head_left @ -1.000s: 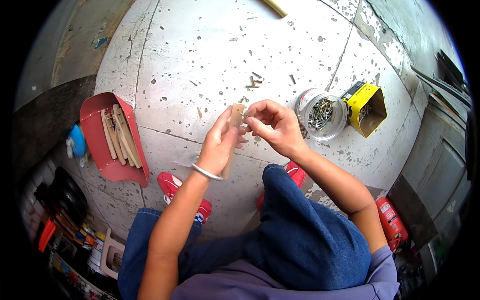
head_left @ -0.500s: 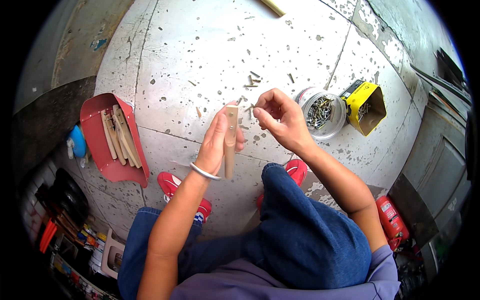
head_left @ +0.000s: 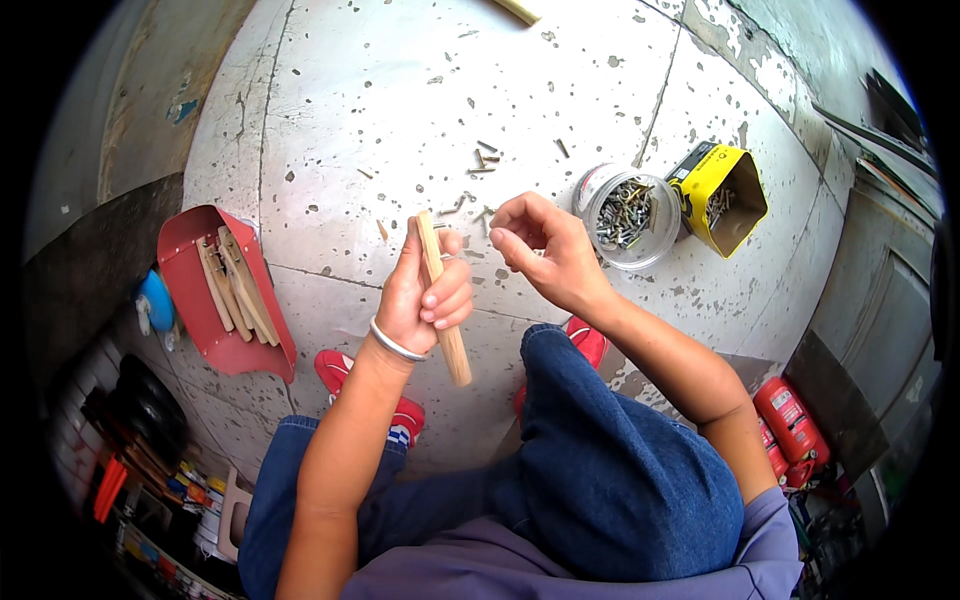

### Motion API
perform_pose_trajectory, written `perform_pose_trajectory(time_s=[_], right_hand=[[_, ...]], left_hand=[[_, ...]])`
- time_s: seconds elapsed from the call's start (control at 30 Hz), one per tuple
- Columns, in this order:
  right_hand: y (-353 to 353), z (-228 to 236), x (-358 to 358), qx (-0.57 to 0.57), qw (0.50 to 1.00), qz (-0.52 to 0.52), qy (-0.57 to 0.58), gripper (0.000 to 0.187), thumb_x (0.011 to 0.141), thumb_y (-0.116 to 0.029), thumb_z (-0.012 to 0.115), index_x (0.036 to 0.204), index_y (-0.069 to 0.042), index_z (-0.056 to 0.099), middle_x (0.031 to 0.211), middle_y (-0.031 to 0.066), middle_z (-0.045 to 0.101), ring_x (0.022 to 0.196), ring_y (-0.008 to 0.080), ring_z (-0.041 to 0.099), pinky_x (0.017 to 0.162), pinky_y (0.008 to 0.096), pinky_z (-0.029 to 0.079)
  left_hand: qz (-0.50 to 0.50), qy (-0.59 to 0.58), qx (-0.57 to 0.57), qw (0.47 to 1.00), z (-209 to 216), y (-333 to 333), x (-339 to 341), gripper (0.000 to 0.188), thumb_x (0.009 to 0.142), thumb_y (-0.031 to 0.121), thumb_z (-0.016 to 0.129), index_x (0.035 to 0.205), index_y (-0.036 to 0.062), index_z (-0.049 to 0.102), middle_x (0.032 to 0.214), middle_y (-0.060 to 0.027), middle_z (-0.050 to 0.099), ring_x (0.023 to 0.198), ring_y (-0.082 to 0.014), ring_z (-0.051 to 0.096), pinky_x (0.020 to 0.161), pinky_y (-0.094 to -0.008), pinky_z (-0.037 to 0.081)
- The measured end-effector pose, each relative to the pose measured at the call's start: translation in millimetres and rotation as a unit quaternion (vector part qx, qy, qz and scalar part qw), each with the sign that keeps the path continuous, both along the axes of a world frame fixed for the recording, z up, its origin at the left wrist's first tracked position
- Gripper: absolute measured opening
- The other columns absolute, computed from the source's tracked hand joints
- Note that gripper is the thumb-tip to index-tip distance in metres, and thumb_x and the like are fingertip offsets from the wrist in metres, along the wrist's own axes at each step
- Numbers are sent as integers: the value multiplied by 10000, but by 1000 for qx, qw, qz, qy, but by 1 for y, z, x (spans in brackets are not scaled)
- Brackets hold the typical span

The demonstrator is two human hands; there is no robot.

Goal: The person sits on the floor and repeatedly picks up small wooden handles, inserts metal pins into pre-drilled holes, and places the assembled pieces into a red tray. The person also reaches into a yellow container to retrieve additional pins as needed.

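Within the left hand (head_left: 425,295), a pale wooden stick (head_left: 443,298) (plain, narrow).

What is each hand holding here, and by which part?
Left hand grips a wooden stick around its middle. Right hand pinches its fingertips; anything held is too small to tell.

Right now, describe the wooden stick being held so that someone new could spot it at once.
Start at the pale, pitted concrete floor and come down to the left hand near the middle. It grips a light wooden stick nearly upright; unlike the similar sticks lying in the red tray, this one is held.
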State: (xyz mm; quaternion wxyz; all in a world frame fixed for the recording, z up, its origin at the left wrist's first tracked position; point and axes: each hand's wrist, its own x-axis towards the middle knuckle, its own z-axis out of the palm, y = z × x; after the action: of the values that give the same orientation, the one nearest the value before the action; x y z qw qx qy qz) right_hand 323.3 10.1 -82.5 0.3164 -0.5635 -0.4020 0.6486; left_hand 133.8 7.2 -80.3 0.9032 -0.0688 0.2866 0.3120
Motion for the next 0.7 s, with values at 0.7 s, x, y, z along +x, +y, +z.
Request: perform_pose_trajectory(time_s=[0.7], right_hand=[[24, -78, -14, 372, 784, 256, -427, 82, 683, -74, 597, 750, -78, 549, 773, 58, 531, 719, 205, 602, 643, 310, 503]], left_hand=[[46, 293, 88, 951, -2, 2, -12, 269, 1008, 232, 349, 1190, 57, 443, 834, -61, 520, 654, -101, 443, 603, -257, 396]])
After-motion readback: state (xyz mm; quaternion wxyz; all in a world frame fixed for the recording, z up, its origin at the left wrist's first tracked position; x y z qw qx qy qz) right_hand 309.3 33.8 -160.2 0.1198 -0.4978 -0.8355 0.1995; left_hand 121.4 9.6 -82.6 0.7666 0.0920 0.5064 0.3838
